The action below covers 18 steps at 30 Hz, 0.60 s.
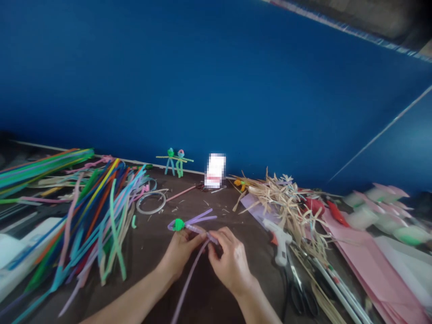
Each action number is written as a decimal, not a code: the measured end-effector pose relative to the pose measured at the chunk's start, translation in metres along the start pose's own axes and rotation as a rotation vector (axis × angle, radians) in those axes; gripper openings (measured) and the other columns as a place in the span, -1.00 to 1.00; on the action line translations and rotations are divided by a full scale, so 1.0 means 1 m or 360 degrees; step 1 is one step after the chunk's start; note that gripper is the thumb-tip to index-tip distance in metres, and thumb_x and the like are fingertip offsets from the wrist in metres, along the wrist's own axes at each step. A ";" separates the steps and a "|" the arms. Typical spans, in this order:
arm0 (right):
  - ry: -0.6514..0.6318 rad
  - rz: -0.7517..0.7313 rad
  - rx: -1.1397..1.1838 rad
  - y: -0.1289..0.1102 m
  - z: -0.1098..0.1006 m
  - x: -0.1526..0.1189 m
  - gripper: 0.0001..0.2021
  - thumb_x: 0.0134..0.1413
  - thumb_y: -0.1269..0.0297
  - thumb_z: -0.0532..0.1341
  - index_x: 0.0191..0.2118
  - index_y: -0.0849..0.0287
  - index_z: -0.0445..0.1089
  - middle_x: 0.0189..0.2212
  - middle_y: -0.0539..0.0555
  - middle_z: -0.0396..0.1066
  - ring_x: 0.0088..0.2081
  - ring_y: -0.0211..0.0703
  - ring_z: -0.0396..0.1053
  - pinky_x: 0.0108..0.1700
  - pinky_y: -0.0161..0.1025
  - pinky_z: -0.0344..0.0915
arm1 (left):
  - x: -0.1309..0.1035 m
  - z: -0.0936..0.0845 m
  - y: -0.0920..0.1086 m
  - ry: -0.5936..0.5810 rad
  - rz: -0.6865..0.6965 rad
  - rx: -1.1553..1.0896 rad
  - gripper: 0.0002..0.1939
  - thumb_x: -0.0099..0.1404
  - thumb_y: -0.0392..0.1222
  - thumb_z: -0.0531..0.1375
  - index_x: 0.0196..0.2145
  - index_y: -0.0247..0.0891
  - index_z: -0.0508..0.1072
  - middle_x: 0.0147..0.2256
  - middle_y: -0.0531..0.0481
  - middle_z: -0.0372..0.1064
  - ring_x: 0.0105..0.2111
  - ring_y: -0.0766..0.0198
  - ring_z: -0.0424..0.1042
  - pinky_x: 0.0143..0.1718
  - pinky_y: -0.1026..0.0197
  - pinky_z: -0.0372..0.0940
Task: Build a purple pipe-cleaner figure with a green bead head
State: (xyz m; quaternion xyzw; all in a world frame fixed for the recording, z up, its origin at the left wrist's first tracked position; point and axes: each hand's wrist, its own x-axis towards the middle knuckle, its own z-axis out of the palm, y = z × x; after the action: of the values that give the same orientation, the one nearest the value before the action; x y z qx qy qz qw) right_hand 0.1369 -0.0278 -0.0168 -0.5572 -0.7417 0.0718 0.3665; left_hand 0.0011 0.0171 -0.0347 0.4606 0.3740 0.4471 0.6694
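Between my two hands is a small purple pipe-cleaner figure (195, 228) with a bright green wound ball (178, 224) at its left end. Two loose purple ends stick out to its upper right. My left hand (178, 252) is closed in a pinch on the figure just below the green ball. The fingers of my right hand (231, 258) pinch the purple coil at its right end. From there a long lilac pipe cleaner (191, 276) hangs down between my forearms toward the bottom edge. My fingertips partly cover the coil.
Many coloured pipe cleaners (97, 229) are heaped at left, near a clear ring (151, 203). Two finished figures (175, 163) lean by the blue wall, beside a blurred white phone-like screen (215, 170). Rightward are dry strips (280, 193), a glue gun (278, 240), scissors (300, 290) and pink sheets (371, 265).
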 end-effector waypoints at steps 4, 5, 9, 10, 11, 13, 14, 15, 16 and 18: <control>-0.0016 -0.0040 -0.0059 -0.002 0.000 0.000 -0.68 -0.11 0.48 0.10 -0.14 0.18 0.29 -0.32 0.10 0.29 -0.27 -0.15 0.29 -0.21 -0.24 0.26 | -0.001 0.001 -0.001 0.0066 -0.0073 -0.0110 -0.82 -0.02 -0.16 0.25 -0.51 -0.33 0.38 -0.57 0.07 0.32 -0.55 0.36 0.27 -0.46 0.31 0.19; -0.0011 -0.0035 -0.0069 -0.002 0.000 0.000 -0.70 -0.10 0.46 0.11 -0.16 0.17 0.30 -0.32 0.10 0.28 -0.27 -0.14 0.28 -0.21 -0.23 0.26 | -0.001 0.001 -0.001 0.0065 -0.0073 -0.0105 -0.82 -0.02 -0.16 0.25 -0.52 -0.34 0.38 -0.58 0.07 0.31 -0.56 0.37 0.26 -0.47 0.32 0.18; 0.0006 0.0007 -0.0028 0.000 0.001 -0.001 -0.75 -0.06 0.42 0.12 -0.19 0.15 0.33 -0.33 0.10 0.28 -0.29 -0.15 0.29 -0.23 -0.24 0.26 | -0.003 0.002 0.000 0.0008 -0.0028 -0.0039 -0.83 0.01 -0.15 0.23 -0.52 -0.33 0.38 -0.57 0.06 0.31 -0.54 0.36 0.26 -0.49 0.32 0.17; 0.0024 0.0016 -0.0001 0.000 0.002 -0.001 -0.76 -0.06 0.42 0.12 -0.19 0.15 0.33 -0.33 0.10 0.29 -0.30 -0.15 0.29 -0.24 -0.24 0.26 | -0.003 0.002 0.001 -0.0003 -0.0001 0.0004 -0.82 0.02 -0.14 0.22 -0.52 -0.33 0.38 -0.56 0.06 0.31 -0.54 0.35 0.27 -0.49 0.32 0.16; 0.0047 0.0031 0.0028 0.000 0.002 -0.001 -0.76 -0.05 0.42 0.12 -0.19 0.15 0.34 -0.34 0.09 0.29 -0.31 -0.16 0.29 -0.25 -0.25 0.26 | -0.003 0.002 0.001 -0.0005 0.0031 0.0059 -0.82 0.02 -0.13 0.21 -0.52 -0.33 0.39 -0.56 0.05 0.32 -0.52 0.33 0.28 -0.48 0.31 0.17; 0.0092 0.0091 0.0093 0.001 0.003 -0.001 -0.79 -0.05 0.40 0.13 -0.22 0.15 0.35 -0.37 0.08 0.31 -0.33 -0.17 0.30 -0.26 -0.26 0.26 | -0.003 0.002 0.002 0.0019 0.0089 0.0173 -0.83 0.02 -0.13 0.21 -0.52 -0.32 0.40 -0.54 0.02 0.34 -0.49 0.30 0.29 -0.46 0.30 0.18; 0.0108 0.0133 0.0130 0.001 0.003 0.000 -0.82 -0.05 0.40 0.14 -0.25 0.16 0.36 -0.38 0.08 0.31 -0.34 -0.18 0.31 -0.28 -0.27 0.26 | -0.002 0.002 0.002 0.0034 0.0112 0.0218 -0.84 0.02 -0.14 0.20 -0.52 -0.32 0.41 -0.52 0.01 0.36 -0.47 0.28 0.30 -0.43 0.29 0.19; 0.0117 0.0176 0.0172 0.001 0.003 0.000 -0.85 -0.06 0.39 0.15 -0.29 0.16 0.36 -0.40 0.07 0.31 -0.36 -0.18 0.31 -0.30 -0.28 0.25 | -0.002 0.002 0.001 0.0046 0.0132 0.0252 -0.85 0.02 -0.15 0.20 -0.52 -0.31 0.41 -0.52 0.01 0.36 -0.47 0.28 0.30 -0.42 0.29 0.19; 0.0127 0.0216 0.0218 0.000 0.003 0.001 -0.89 -0.06 0.38 0.15 -0.33 0.17 0.36 -0.42 0.06 0.31 -0.38 -0.19 0.30 -0.33 -0.29 0.25 | -0.002 0.002 0.000 0.0057 0.0150 0.0274 -0.86 0.02 -0.16 0.20 -0.52 -0.30 0.41 -0.53 0.02 0.35 -0.48 0.28 0.30 -0.42 0.29 0.20; 0.0160 0.0261 0.0317 0.000 0.003 0.002 -0.94 -0.05 0.37 0.15 -0.41 0.19 0.36 -0.46 0.05 0.31 -0.40 -0.20 0.30 -0.35 -0.31 0.23 | -0.001 0.001 -0.002 0.0051 0.0185 0.0302 -0.88 0.03 -0.16 0.19 -0.51 -0.28 0.41 -0.55 0.05 0.33 -0.51 0.30 0.28 -0.44 0.29 0.20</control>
State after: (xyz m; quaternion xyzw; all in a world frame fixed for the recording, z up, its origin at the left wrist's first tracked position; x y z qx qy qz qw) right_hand 0.1348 -0.0251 -0.0182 -0.5797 -0.6635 0.1469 0.4496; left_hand 0.0020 0.0159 -0.0365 0.5357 0.3980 0.4550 0.5896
